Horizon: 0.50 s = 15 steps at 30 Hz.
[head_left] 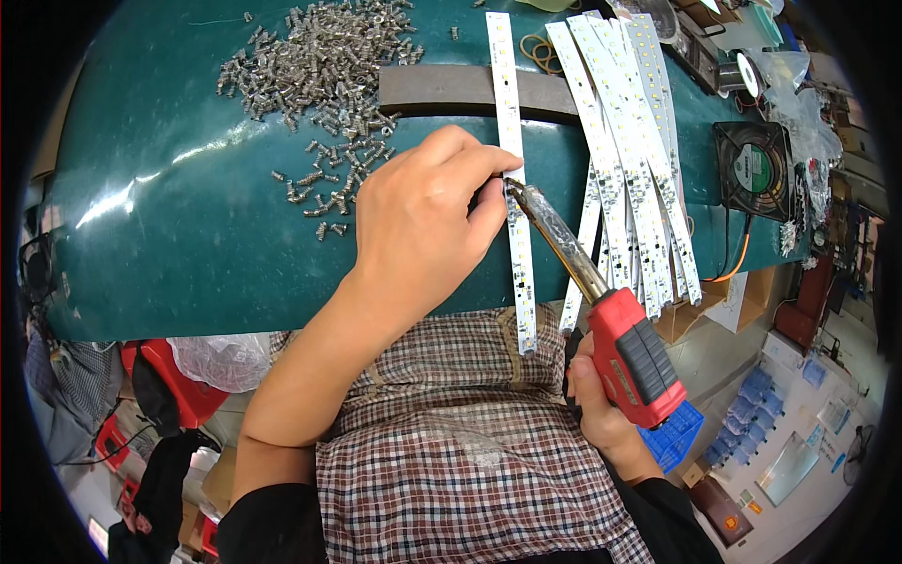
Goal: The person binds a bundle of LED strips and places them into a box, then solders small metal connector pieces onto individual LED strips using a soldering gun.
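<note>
A narrow white LED strip board (pixel 505 85) lies across a grey bar (pixel 437 89), its near end reaching past the table's edge. My left hand (pixel 427 211) is at the middle of this board, thumb and forefinger closed in a pinch; what sits between them is too small and covered to name. From the right, my right hand (pixel 598 404) grips a soldering gun (pixel 634 357) with a red and black body. Its dark tip meets the board right beside my left fingertips. Left of the board lies a heap of small metal spring-like parts (pixel 319 61), several scattered toward my left wrist.
A stack of similar LED boards (pixel 611 113) lies to the right on the green table (pixel 169 244). Behind it are rubber bands (pixel 539 53) and a solder spool (pixel 742 75). A black fan (pixel 754 169) with a cable stands at the right edge.
</note>
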{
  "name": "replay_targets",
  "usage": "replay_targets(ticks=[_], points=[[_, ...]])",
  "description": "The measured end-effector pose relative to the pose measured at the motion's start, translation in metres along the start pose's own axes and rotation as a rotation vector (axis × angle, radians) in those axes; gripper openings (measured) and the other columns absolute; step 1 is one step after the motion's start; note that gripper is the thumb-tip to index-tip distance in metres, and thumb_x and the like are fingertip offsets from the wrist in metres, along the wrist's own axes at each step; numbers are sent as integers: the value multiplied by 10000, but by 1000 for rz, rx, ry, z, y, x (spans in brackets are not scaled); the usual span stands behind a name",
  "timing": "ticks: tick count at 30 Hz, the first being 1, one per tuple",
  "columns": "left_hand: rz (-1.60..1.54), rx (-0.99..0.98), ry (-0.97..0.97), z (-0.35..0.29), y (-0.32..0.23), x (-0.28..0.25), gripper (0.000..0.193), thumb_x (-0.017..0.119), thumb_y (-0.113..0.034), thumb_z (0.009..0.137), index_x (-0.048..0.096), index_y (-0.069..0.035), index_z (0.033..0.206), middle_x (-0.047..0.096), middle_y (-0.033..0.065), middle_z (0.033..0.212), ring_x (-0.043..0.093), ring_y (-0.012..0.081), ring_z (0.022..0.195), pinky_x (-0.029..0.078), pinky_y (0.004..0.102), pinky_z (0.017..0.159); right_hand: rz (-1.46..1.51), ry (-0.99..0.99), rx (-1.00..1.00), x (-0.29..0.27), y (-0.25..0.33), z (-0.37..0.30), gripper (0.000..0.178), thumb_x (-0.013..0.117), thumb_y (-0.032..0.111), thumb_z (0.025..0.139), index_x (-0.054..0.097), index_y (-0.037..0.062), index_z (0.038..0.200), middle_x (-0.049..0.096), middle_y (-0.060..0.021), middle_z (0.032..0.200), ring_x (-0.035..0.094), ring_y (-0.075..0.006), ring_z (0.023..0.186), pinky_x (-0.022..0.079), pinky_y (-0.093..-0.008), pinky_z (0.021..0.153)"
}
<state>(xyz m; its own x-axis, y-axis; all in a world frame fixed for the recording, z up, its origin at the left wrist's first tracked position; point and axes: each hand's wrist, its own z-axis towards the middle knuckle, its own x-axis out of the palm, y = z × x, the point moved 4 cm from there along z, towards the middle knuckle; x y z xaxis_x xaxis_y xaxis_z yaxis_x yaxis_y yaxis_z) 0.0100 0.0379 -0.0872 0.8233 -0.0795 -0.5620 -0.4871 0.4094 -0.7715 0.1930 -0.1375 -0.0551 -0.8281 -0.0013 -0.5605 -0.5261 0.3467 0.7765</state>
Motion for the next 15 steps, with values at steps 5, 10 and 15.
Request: replay_targets(ticks=[5, 10, 15], points=[[2, -1, -5, -1, -1, 0, 208, 696, -31, 784, 748, -105, 972, 653, 12, 826, 510, 100, 509, 405, 246, 477, 3, -24, -31, -8, 1, -4, 220, 718, 70, 816, 663, -7, 1015, 638, -134, 863, 640, -285, 771, 510, -364, 698], [-11, -5, 2, 0, 0, -1, 213, 700, -27, 779, 748, -105, 971, 654, 12, 833, 509, 99, 512, 406, 243, 481, -141, -122, -234, -21, 27, -1, 108, 484, 113, 961, 474, 12, 923, 482, -36, 841, 406, -82, 572, 370, -234, 536], [-42, -43, 46, 0, -5, -1, 260, 746, -53, 745, 734, -101, 1000, 647, 20, 924, 543, 105, 578, 444, 243, 524, -159, -479, -56, -33, 36, 26, 220, 599, -11, 917, 502, -14, 1115, 511, -44, 926, 516, -97, 736, 458, -242, 626]])
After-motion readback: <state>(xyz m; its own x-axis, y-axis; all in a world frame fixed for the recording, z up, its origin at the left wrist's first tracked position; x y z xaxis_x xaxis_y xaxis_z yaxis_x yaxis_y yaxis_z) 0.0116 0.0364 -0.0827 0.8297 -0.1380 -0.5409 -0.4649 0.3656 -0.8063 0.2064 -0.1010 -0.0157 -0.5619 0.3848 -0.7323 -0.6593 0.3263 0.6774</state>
